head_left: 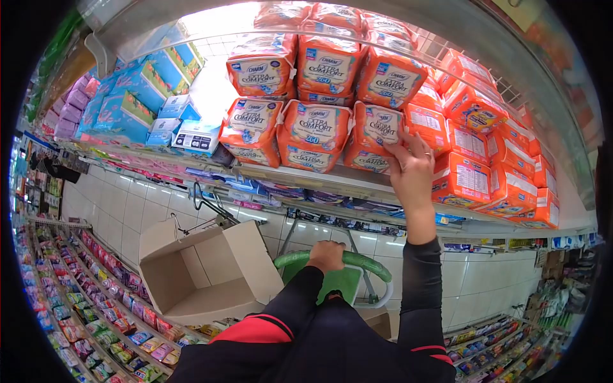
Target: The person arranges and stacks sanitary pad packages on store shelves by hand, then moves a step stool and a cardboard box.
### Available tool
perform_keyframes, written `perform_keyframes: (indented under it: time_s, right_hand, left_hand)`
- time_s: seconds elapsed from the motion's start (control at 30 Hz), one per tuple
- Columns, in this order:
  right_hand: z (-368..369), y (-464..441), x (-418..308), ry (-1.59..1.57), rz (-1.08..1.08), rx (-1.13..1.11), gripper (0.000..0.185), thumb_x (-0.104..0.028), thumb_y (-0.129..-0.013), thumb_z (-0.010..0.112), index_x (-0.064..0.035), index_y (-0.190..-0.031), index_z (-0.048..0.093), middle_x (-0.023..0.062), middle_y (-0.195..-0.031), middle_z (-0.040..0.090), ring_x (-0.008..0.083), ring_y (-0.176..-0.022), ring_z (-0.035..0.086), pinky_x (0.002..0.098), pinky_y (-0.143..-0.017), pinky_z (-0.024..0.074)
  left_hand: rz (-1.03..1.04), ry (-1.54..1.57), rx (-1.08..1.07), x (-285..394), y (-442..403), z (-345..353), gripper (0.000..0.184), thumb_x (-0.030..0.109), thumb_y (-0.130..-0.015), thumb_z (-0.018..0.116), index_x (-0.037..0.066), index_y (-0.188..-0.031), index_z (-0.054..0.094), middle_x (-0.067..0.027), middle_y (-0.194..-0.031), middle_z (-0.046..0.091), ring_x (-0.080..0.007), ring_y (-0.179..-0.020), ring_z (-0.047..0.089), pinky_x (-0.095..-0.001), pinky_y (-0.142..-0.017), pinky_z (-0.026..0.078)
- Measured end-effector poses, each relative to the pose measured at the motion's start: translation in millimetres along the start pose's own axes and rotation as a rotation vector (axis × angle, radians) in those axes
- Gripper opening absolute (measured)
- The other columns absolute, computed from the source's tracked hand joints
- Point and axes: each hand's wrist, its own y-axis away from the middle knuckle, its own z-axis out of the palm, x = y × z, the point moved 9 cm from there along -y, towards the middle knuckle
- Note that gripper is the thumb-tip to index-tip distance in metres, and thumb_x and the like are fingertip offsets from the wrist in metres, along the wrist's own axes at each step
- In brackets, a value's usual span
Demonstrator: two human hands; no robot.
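My right hand (412, 167) reaches up to the shelf and rests its spread fingers on the right side of an orange Charm pack (378, 131) in the lower row. Other orange packs (313, 131) stand to the left of it, and more are stacked above. To the right of my hand lie orange packs (461, 179) turned another way. Lower down, my left hand (326, 256) is wrapped round the green handle (367, 260) of a trolley.
An open, bare-bottomed cardboard box (207, 271) stands left of the trolley. Blue packs (124, 115) fill the shelf's left part. The shelf edge (319, 179) runs across in front. Racks of small packets (96, 313) line the lower left, and tiled floor (134, 210) shows between.
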Motion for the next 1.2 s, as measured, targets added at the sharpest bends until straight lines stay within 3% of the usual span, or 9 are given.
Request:
perform_keyframes:
  time_s: [0.23, 0.27, 0.37, 0.57, 0.7, 0.87, 0.97, 1.03, 1.2]
  right_hand:
    - [-4, 14, -10, -0.056, 0.027, 0.023, 0.014, -0.009, -0.065, 0.06, -0.0152, -0.078, 0.064, 0.001, -0.089, 0.057, 0.0267, -0.098, 0.048, 0.0457, -0.088, 0.0295]
    - [-8, 15, -11, -0.127, 0.024, 0.043, 0.013, -0.007, -0.065, 0.06, -0.0122, -0.077, 0.063, 0.0026, -0.087, 0.057, 0.0254, -0.089, 0.051, 0.039, -0.083, 0.0363]
    - [-9, 18, -8, -0.211, 0.062, 0.053, 0.012, -0.007, -0.065, 0.06, -0.0093, -0.077, 0.063, 0.0039, -0.086, 0.058, 0.0255, -0.082, 0.052, 0.0333, -0.075, 0.0412]
    - [-34, 1, -5, -0.325, 0.157, -0.065, 0.012, -0.011, -0.068, 0.063, -0.0055, -0.078, 0.061, 0.0103, -0.088, 0.057, 0.0276, -0.084, 0.053, 0.0342, -0.072, 0.0427]
    - [-63, -41, 16, -0.202, 0.173, 0.143, 0.03, -0.016, -0.068, 0.065, -0.0039, -0.094, 0.056, 0.0157, -0.096, 0.055, 0.0311, -0.085, 0.054, 0.0361, -0.073, 0.0437]
    - [-30, -94, 20, -0.131, -0.008, 0.167, 0.039, -0.014, -0.069, 0.063, -0.0113, -0.106, 0.051, 0.0184, -0.1, 0.051, 0.0327, -0.087, 0.054, 0.0374, -0.074, 0.045]
    - [-10, -104, 29, -0.209, 0.123, 0.007, 0.036, -0.016, -0.072, 0.062, -0.01, -0.106, 0.053, 0.0141, -0.104, 0.052, 0.0269, -0.092, 0.052, 0.0352, -0.079, 0.0416]
    - [-7, -106, 33, -0.152, 0.116, 0.013, 0.035, -0.015, -0.072, 0.061, -0.0101, -0.106, 0.052, 0.0129, -0.103, 0.052, 0.0266, -0.091, 0.052, 0.0342, -0.08, 0.0415]
    - [-36, -100, 35, -0.333, 0.175, 0.057, 0.032, -0.01, -0.074, 0.059, -0.0096, -0.105, 0.052, 0.0128, -0.107, 0.052, 0.0262, -0.098, 0.051, 0.0332, -0.081, 0.0409]
  left_hand:
    - [-0.024, -0.029, -0.018, 2, 0, -1, 0.03, 0.023, -0.058, 0.06, 0.01, -0.085, 0.059, -0.0118, -0.082, 0.061, -0.0278, -0.078, 0.059, -0.0371, -0.07, 0.047]
    - [-0.018, -0.033, -0.016, 2, 0, -2, 0.03, 0.023, -0.058, 0.06, 0.01, -0.085, 0.059, -0.0118, -0.082, 0.061, -0.0278, -0.078, 0.059, -0.0371, -0.07, 0.047]
    - [-0.012, -0.028, -0.023, 3, 1, -2, 0.032, 0.023, -0.058, 0.059, 0.01, -0.087, 0.059, -0.0121, -0.082, 0.061, -0.0279, -0.078, 0.059, -0.0374, -0.069, 0.047]
    - [-0.014, -0.048, -0.02, 1, -2, 2, 0.031, 0.023, -0.059, 0.058, 0.01, -0.086, 0.059, -0.0128, -0.081, 0.061, -0.0281, -0.078, 0.059, -0.0377, -0.069, 0.048]
    - [-0.01, -0.041, -0.012, 2, 0, 1, 0.03, 0.023, -0.059, 0.058, 0.01, -0.086, 0.059, -0.0128, -0.081, 0.061, -0.0283, -0.078, 0.059, -0.0379, -0.069, 0.048]
    - [-0.001, -0.042, -0.024, 2, -1, 1, 0.031, 0.023, -0.059, 0.058, 0.01, -0.086, 0.059, -0.0125, -0.081, 0.061, -0.0282, -0.078, 0.059, -0.0378, -0.069, 0.047]
    - [-0.002, -0.04, -0.025, 2, -1, 3, 0.032, 0.024, -0.059, 0.058, 0.01, -0.087, 0.059, -0.0121, -0.081, 0.061, -0.028, -0.078, 0.059, -0.0378, -0.07, 0.047]
    - [-0.008, -0.053, -0.018, 0, -3, 3, 0.036, 0.031, -0.058, 0.058, 0.013, -0.088, 0.059, -0.0116, -0.08, 0.061, -0.0278, -0.076, 0.059, -0.0384, -0.069, 0.047]
    - [0.001, -0.043, -0.034, 1, -2, 3, 0.033, 0.025, -0.059, 0.059, 0.01, -0.087, 0.058, -0.0115, -0.08, 0.061, -0.0282, -0.077, 0.059, -0.0378, -0.068, 0.048]
